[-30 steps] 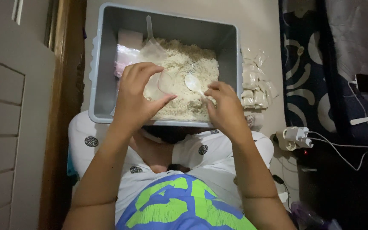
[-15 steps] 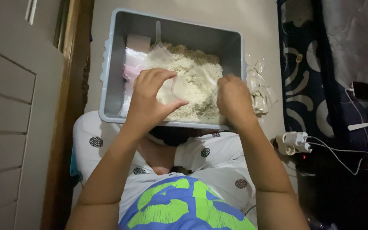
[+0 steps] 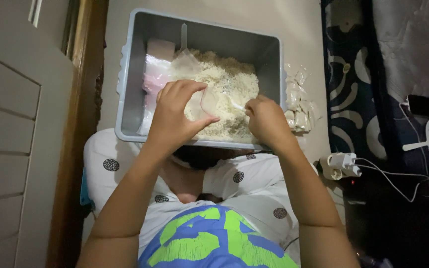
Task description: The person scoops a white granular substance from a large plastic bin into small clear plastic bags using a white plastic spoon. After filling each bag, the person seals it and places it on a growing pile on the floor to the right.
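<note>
Small clear bag (image 3: 205,103) held over the rice (image 3: 224,92), near the middle of the grey bin (image 3: 134,74). Left hand (image 3: 175,116) pinches it: thumb below, fingers curled over the top edge, clamped on the plastic. Bag mouth faces right.

Right hand (image 3: 266,119) just beside it, fingers closed round the handle of a white spoon (image 3: 237,105); spoon tip points toward the bag and lies low over the rice. Whether it carries rice, cannot tell.

Rice fills the right and middle of the bin in a heap. At the bin's left wall, a stack of pinkish packets (image 3: 156,74). A clear scoop (image 3: 184,54) stands in the rice at the far side, handle up against the back wall.

Bin rests on the floor in front of the person's knees. Right of the bin, touching its wall, a cluster of filled clear bags (image 3: 298,106). Farther right, a white plug with cable (image 3: 341,165) and a dark patterned cloth (image 3: 353,74). Wooden door (image 3: 21,134) at left.
</note>
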